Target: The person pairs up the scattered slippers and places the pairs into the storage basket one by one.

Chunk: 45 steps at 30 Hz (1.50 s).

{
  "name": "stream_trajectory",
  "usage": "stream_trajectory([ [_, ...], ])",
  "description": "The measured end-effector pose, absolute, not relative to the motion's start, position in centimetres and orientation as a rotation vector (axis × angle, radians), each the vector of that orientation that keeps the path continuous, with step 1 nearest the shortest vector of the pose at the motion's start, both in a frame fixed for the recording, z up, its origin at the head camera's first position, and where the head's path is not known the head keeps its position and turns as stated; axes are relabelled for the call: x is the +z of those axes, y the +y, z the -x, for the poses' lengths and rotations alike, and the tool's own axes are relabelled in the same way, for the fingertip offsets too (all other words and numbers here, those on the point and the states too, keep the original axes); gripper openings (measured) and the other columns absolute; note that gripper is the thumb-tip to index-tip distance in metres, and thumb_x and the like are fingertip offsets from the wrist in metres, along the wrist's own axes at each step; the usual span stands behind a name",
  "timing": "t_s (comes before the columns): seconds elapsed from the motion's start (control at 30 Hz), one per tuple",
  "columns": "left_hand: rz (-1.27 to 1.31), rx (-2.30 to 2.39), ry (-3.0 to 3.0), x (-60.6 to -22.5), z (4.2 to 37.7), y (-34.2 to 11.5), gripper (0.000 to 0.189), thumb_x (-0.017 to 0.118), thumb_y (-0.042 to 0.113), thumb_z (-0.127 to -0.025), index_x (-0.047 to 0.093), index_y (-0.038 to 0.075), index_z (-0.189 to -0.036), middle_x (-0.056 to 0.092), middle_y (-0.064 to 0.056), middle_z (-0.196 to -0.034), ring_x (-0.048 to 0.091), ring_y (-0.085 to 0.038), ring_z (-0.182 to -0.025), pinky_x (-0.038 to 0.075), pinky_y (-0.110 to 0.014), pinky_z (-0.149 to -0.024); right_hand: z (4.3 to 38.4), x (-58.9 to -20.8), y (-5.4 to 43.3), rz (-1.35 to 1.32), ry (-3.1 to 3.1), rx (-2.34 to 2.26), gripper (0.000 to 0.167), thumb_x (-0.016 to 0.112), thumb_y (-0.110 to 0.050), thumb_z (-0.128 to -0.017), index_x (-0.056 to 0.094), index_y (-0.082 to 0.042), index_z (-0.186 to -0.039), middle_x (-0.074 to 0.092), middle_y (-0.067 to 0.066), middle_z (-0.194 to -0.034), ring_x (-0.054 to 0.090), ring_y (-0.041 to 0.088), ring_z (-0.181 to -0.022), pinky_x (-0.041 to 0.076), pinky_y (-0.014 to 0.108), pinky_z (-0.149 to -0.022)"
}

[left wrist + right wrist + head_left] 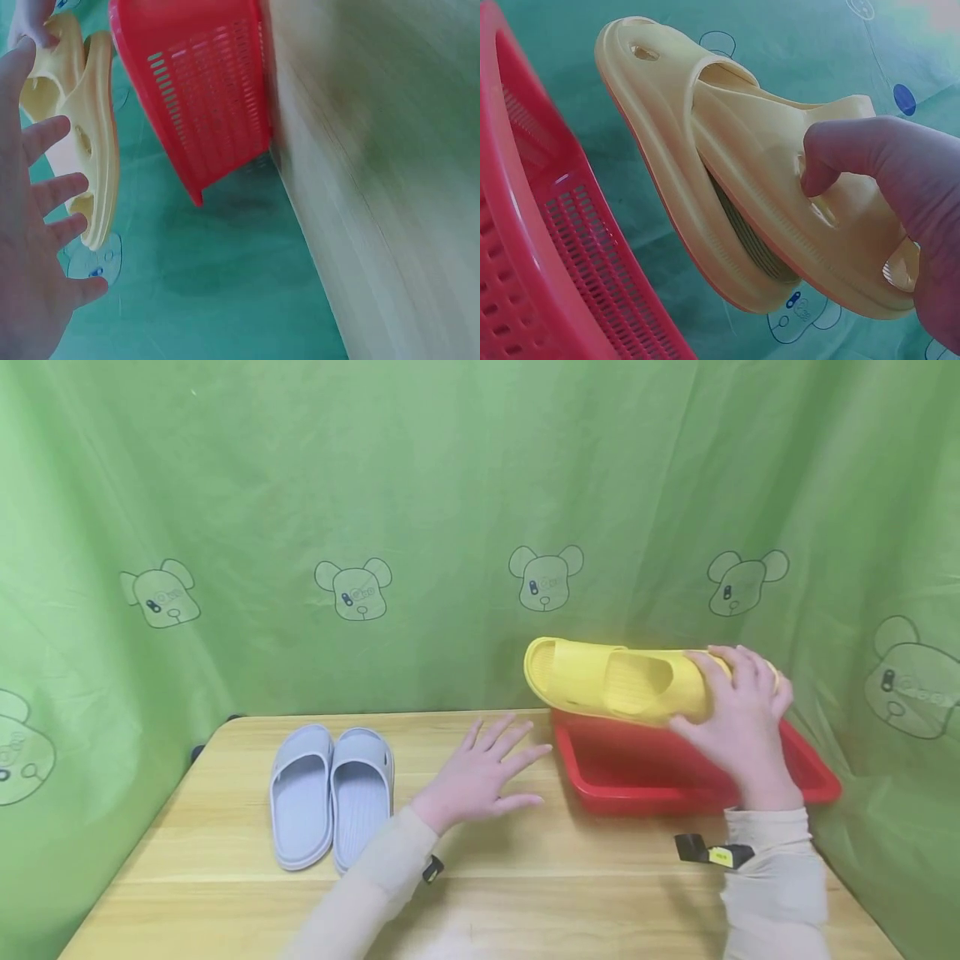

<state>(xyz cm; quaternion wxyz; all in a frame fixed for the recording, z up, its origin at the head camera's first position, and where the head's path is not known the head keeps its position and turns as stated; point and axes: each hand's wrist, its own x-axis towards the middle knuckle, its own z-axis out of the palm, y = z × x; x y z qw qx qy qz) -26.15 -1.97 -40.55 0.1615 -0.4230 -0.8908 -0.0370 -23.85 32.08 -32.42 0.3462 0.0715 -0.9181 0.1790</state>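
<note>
Right hand (742,722) grasps two yellow slippers (581,672), one nested against the other, thumb at a side hole; left hand (483,772) holds nothing, fingers spread. Yellow pair is in the air above one red basket (637,799), whose red inside shows partly. Basket sits right, near the table (562,910)'s back edge; a stretch of wood separates it from two grey slippers (302,814), side by side, left. Green curtain (450,485) behind.
</note>
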Motion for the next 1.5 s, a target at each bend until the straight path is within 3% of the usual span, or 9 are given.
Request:
stream_trajectory([
  [0.33,1.339,-0.052,-2.542,-40.4,26.7,-0.5,0.072,0.035,0.074,-0.091,0.020,0.042,-0.154,0.021,-0.001,-0.163,0.012,-0.027,-0.153,0.016,-0.060,-0.120,23.7,-31.7,33.7,-0.193,-2.429,0.419,0.080,0.083,-0.020,-0.060,0.052,-0.013,-0.134,0.041,0.023,-0.140,0.021,0.044,-0.140,0.001,0.069,-0.110],
  [0.67,1.461,0.033,-2.574,-40.7,27.4,1.0,0.074,0.030,0.077,-0.090,0.007,0.047,-0.154,0.005,0.004,-0.166,0.006,-0.026,-0.154,0.016,-0.060,-0.121,23.8,-31.4,35.3,-0.183,-2.490,0.373,0.082,0.083,-0.022,-0.061,0.050,-0.013,-0.135,0.039,0.023,-0.142,0.019,0.045,-0.141,0.000,0.070,-0.110],
  [0.83,1.488,0.055,-2.589,-41.2,27.9,1.7,0.074,0.029,0.077,-0.090,0.007,0.047,-0.154,0.003,0.005,-0.166,0.008,-0.026,-0.154,0.018,-0.060,-0.120,23.8,-31.1,35.8,-0.194,-2.508,0.351,0.082,0.083,-0.024,-0.061,0.050,-0.013,-0.136,0.038,0.025,-0.142,0.019,0.046,-0.141,-0.002,0.070,-0.111],
  [1.17,1.519,0.012,-2.641,-41.7,28.8,3.0,0.073,0.027,0.078,-0.089,0.004,0.049,-0.153,-0.004,0.008,-0.166,0.002,-0.024,-0.154,0.010,-0.055,-0.123,23.9,-30.9,36.6,-0.205,-2.531,0.315,0.083,0.081,-0.024,-0.062,0.048,-0.014,-0.138,0.037,0.025,-0.142,0.018,0.047,-0.140,-0.004,0.070,-0.111],
  [1.5,1.533,-0.032,-2.696,-42.0,29.5,4.4,0.071,0.029,0.078,-0.089,0.005,0.052,-0.151,0.000,0.007,-0.166,0.000,-0.028,-0.154,0.009,-0.052,-0.124,24.0,-30.9,37.3,-0.219,-2.555,0.284,0.085,0.080,-0.023,-0.064,0.045,-0.016,-0.141,0.035,0.026,-0.143,0.017,0.048,-0.140,-0.003,0.073,-0.109],
])
